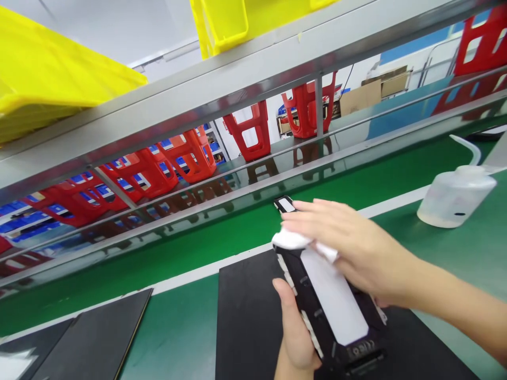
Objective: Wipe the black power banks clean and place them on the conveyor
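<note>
A black device casing [303, 287] with a long pale panel on its face and light strips along its sides is tilted up above a black mat [247, 316]. My left hand [297, 332] grips it from below, the thumb along its left edge. Over its upper end, my right hand [356, 243] presses a white cloth [291, 240], fingers closed together on it. The far side of the casing and the left fingers are hidden.
A clear squeeze bottle [455, 195] stands at the right. Another black device [284, 204] lies on the green belt [222, 232] beyond my hands. Black boards [99, 332] lie at the left. Overhead runs a metal shelf [253, 68] with yellow bins [59, 68]; red frames [253, 132] stand behind.
</note>
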Demonstrator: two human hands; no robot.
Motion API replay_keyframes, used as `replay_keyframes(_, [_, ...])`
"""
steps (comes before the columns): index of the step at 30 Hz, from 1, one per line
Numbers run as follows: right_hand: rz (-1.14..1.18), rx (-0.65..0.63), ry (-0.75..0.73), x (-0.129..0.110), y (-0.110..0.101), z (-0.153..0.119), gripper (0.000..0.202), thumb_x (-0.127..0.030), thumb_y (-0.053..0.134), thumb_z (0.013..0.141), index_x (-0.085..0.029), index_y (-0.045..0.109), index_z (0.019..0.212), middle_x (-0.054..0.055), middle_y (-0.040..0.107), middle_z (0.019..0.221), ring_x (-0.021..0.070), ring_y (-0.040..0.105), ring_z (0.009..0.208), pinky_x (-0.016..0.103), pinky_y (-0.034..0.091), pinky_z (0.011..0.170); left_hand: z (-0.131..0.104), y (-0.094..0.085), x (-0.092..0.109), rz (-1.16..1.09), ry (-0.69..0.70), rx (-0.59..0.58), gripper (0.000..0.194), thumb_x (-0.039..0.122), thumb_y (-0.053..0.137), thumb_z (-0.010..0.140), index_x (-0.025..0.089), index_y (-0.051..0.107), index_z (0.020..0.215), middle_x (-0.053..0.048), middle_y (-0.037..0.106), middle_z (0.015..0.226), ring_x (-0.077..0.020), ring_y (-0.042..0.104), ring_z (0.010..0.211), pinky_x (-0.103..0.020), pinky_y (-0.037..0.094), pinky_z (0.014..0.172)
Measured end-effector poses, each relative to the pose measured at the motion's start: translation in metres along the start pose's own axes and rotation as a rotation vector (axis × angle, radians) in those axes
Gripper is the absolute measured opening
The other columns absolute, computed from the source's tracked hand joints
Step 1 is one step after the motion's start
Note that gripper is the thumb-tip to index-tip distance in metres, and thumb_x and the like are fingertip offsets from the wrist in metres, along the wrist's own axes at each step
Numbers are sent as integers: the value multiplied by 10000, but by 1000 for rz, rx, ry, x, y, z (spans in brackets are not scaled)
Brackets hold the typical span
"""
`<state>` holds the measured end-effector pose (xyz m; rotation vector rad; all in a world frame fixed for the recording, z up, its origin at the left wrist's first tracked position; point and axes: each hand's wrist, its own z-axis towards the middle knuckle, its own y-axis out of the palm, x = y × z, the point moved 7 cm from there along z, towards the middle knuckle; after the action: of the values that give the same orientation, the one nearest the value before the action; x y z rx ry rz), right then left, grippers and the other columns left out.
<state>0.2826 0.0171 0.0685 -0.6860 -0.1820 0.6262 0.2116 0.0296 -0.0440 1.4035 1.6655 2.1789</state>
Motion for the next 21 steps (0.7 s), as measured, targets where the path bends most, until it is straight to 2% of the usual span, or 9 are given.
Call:
replay_keyframes(2, [50, 48, 193, 26, -10, -3, 279, -137, 347, 911, -157, 610, 1001, 72, 702, 905, 186, 656, 805, 294, 508, 673, 1, 8, -7, 29, -58, -138, 843, 845, 417, 635, 155, 722, 1013, -132, 686, 1051, -322, 629, 988, -406, 491, 870])
replay_keyframes(5, [43, 117, 440, 48, -20, -17, 237, -184, 358, 942, -171, 586, 878, 16, 593, 653, 137, 532, 534, 252, 399, 488, 2, 10, -9, 23, -89, -207, 927, 852, 357, 657, 97, 688, 1080, -141, 671, 1070, -278, 638, 934, -342, 503, 813])
replay_keyframes(6, [50, 158, 441, 46, -22, -20, 215, -174, 371, 940, -177, 581, 892, 10, 572, 648, 137, 517, 537, 253, 391, 495, 3, 10, -8, -3, -92, -199, 915, 838, 358, 675, 89, 682, 1088, -138, 673, 1062, -266, 638, 930, -330, 504, 810])
replay_keyframes(8, [83, 185, 274, 28, -19, -21, 191, -151, 403, 915, -190, 580, 977, 27, 581, 726, 154, 540, 615, 262, 408, 539, 4, 10, -3, -59, -48, -178, 814, 775, 378, 739, 101, 689, 1074, -124, 679, 1057, -247, 626, 975, -311, 479, 872])
replay_keyframes(10, [92, 147, 88, 10, -10, -20, 252, -115, 417, 869, -214, 588, 1025, 42, 599, 819, 175, 568, 702, 272, 420, 573, 4, 10, 1, -83, -5, -179, 718, 719, 393, 784, 131, 696, 1063, -111, 683, 1061, -239, 614, 1012, -309, 442, 930])
replay_keyframes(11, [86, 126, 78, 9, -6, -21, 258, -115, 425, 853, -217, 596, 1017, 42, 603, 834, 176, 572, 706, 269, 418, 566, 3, 11, 1, -81, -10, -187, 717, 719, 394, 782, 133, 695, 1066, -113, 683, 1057, -242, 615, 1006, -314, 441, 929])
replay_keyframes(15, [76, 203, 422, 42, -13, -29, 142, -228, 469, 893, -175, 581, 825, 4, 562, 662, 131, 503, 528, 240, 350, 458, 3, 6, -6, -48, -119, -223, 920, 820, 385, 685, 56, 658, 1118, -149, 661, 1077, -242, 638, 887, -316, 497, 820])
replay_keyframes(18, [181, 223, 527, 51, -22, -30, 396, -358, 475, 912, -203, 416, 552, -29, 416, 522, 112, 396, 459, 247, 305, 432, 4, 3, -1, -41, -108, -246, 911, 807, 398, 694, 41, 652, 1115, -148, 665, 1081, -235, 644, 913, -291, 509, 800])
replay_keyframes(21, [423, 126, 612, 55, -15, -25, 389, -434, 450, 908, -196, 478, 601, -1, 503, 614, 125, 440, 520, 257, 332, 482, 0, 1, -7, -16, -201, -262, 904, 803, 432, 681, 59, 632, 1152, -136, 677, 1067, -230, 657, 917, -273, 513, 765])
